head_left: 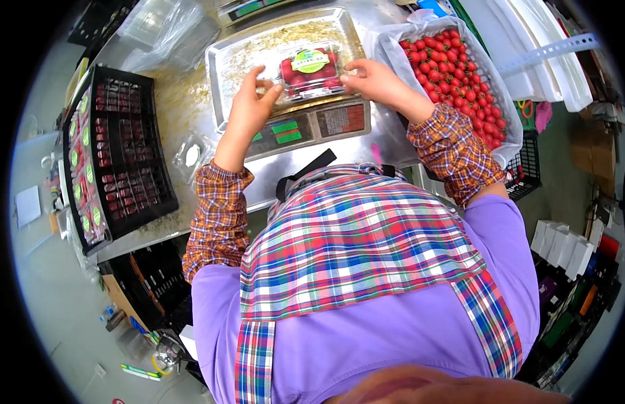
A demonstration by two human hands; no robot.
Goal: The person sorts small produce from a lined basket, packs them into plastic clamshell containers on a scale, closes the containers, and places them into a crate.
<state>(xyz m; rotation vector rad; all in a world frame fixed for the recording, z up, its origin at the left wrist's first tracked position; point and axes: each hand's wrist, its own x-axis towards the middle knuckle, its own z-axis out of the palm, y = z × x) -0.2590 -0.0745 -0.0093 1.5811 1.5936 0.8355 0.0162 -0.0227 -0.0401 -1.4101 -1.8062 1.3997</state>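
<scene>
A clear plastic clamshell box (311,75) of red cherry tomatoes, with a green and white label on its lid, sits in the metal tray (221,81) on top of a weighing scale (312,128). At the box's left end is my left hand (250,108), fingers apart and thumb tip close to the box's front left corner. My right hand (380,82) has its thumb and index finger closed on the clear edge at the box's right end. Whether the left thumb touches the plastic is hard to tell.
To the right, a lined crate (386,50) holds loose cherry tomatoes (454,81). A black crate (154,145) of packed, labelled boxes stands at the left. Clear plastic packaging (168,30) lies at the back left of the metal table (181,87).
</scene>
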